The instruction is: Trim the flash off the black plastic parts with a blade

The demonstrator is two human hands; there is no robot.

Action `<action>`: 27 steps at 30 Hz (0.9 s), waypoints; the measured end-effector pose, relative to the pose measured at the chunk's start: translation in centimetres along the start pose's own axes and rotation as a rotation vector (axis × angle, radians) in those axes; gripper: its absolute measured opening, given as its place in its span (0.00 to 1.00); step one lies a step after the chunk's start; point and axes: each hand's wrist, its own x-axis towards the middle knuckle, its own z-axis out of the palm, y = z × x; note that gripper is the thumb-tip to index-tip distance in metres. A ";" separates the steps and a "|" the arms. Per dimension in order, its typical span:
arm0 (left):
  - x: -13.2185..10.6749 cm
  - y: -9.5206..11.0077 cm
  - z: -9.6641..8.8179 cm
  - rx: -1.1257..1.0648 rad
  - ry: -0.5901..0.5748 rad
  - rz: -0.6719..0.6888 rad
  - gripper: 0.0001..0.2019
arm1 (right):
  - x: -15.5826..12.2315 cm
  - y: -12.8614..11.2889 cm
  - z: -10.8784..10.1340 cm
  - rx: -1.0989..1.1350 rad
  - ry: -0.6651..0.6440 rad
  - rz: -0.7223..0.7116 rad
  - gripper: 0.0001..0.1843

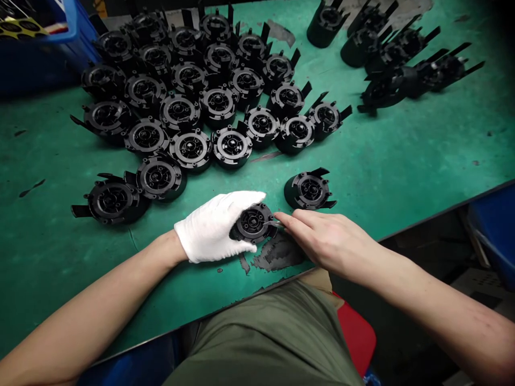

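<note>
My left hand (215,225), in a white glove, is wrapped round a round black plastic housing (254,221) on the green table. The housing's ribbed, ring-shaped face is turned up. From the right, my bare right hand (325,233) pinches a thin, pointed metal tool (273,222). Its tip is at the right part of the housing's face; the exact kind of tool cannot be made out. Just beyond my right hand stands another black housing (309,190) with tabs sticking out.
Many similar black housings (189,147) stand grouped across the table (402,171). More, with long prongs, are at the back right (362,45). A blue bin (76,32) sits at the far left. The table's front edge runs close to my lap, by a red seat (356,332).
</note>
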 end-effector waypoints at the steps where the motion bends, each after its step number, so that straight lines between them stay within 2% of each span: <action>1: 0.0 0.0 0.0 0.001 0.000 0.000 0.53 | 0.0 0.1 -0.1 -0.017 -0.015 -0.012 0.22; 10: -0.1 0.2 0.0 0.016 -0.004 -0.001 0.51 | 1.1 1.7 -1.1 -0.039 -0.082 -0.167 0.20; 21: -0.2 -0.1 0.1 0.007 0.013 0.011 0.50 | 2.1 2.5 -1.7 -0.063 -0.067 -0.275 0.18; 27: -0.3 -0.6 0.1 0.001 0.015 0.022 0.48 | 2.7 3.0 -1.8 -0.090 -0.113 -0.325 0.20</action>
